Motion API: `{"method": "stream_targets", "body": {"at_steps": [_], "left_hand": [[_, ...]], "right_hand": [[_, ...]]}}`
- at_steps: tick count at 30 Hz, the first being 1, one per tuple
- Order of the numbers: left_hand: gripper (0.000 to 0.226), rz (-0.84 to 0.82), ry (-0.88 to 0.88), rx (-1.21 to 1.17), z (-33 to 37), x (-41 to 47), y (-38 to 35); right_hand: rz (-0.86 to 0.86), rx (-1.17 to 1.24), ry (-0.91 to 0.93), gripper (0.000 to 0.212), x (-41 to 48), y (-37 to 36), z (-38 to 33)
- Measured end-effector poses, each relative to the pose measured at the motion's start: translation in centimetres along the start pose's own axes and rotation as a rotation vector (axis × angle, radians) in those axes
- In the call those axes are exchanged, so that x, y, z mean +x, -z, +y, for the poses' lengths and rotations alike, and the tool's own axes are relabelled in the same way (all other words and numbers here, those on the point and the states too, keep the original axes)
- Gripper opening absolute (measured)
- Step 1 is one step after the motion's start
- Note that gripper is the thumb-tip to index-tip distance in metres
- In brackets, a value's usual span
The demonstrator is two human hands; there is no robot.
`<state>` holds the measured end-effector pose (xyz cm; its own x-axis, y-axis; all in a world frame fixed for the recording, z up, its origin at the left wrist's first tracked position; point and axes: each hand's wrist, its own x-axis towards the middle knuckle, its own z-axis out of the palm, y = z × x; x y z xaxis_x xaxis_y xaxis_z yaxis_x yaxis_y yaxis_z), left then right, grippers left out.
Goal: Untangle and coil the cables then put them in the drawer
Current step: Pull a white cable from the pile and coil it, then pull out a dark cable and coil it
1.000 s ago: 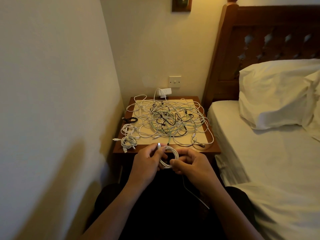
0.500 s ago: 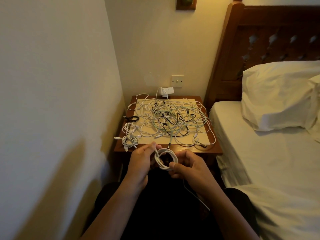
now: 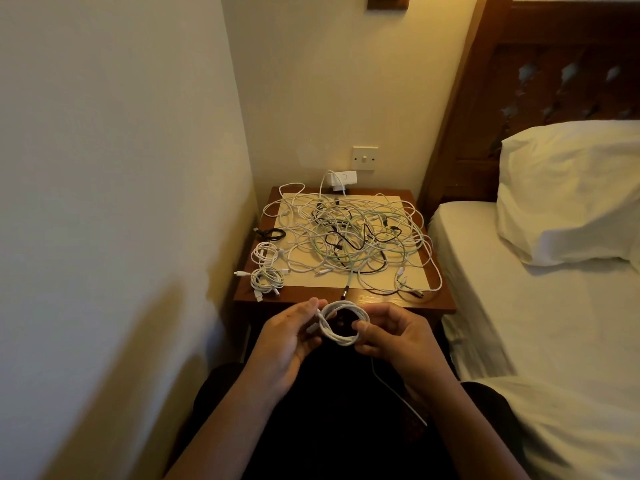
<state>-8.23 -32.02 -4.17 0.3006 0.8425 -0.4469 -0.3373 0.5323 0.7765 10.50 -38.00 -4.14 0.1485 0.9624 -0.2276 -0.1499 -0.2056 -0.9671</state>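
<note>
The left grip and right grip meet over the person's lap, and between them sits a white coil of a few loops. The left grip pinches the coil's left side between thumb and fingers, with a plug end poking out just below its thumb. The right grip grasps the coil's right side, thumb pressed on the lower loops and fingers curled behind. A loose tail of the same cable drops from under the right grip and runs down across the dark lap.

Just beyond both grips stands the desk, carrying a tangle of white, pale green and black cables. Ahead and left of the left grip, at the desk's left edge, lie two white bundles and, farther off, a small black bundle. A charger sits at the desk's far edge. Right of the right grip is the bed with its pillow.
</note>
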Motion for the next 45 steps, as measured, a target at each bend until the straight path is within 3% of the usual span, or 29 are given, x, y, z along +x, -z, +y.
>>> {"method": "stream_targets", "body": {"at_steps": [5, 8, 12, 20, 25, 32, 38, 45], "left_hand": [[0.024, -0.003, -0.387, 0.651, 0.5, 0.0, 0.5], [0.031, 0.042, -0.448, 0.696, 1.0, 1.0, 0.7], [0.024, 0.188, -0.529, 0.699, 3.0, 3.8, 1.8], [0.031, 0.572, -0.582, 0.963, 9.7, 15.3, 6.8], [0.021, 0.688, -0.552, 1.018, 12.3, 22.0, 7.7], [0.020, 0.656, -0.477, 1.168, 12.0, 27.3, 7.8], [0.027, 0.563, -0.406, 1.247, 11.5, 27.3, 8.7], [0.031, 0.523, -0.585, 1.204, 12.6, 23.4, 6.7]], "right_hand": [[0.044, -0.031, 0.006, 0.023, 0.9, -0.2, 0.0], [-0.004, -0.086, 0.036, 0.025, 2.0, -0.4, -0.3], [-0.065, -0.317, 0.115, 0.026, 4.0, 0.2, -1.5], [0.087, -0.682, 0.264, 0.020, 11.5, 2.3, -4.9], [0.124, -0.844, 0.343, 0.029, 15.9, 1.1, -5.6], [0.071, -1.108, 0.391, 0.040, 19.3, -0.1, -4.4], [0.062, -1.160, 0.396, 0.016, 20.4, -0.3, -5.1], [-0.019, -1.270, 0.341, 0.018, 21.5, -0.5, -6.1]]}}
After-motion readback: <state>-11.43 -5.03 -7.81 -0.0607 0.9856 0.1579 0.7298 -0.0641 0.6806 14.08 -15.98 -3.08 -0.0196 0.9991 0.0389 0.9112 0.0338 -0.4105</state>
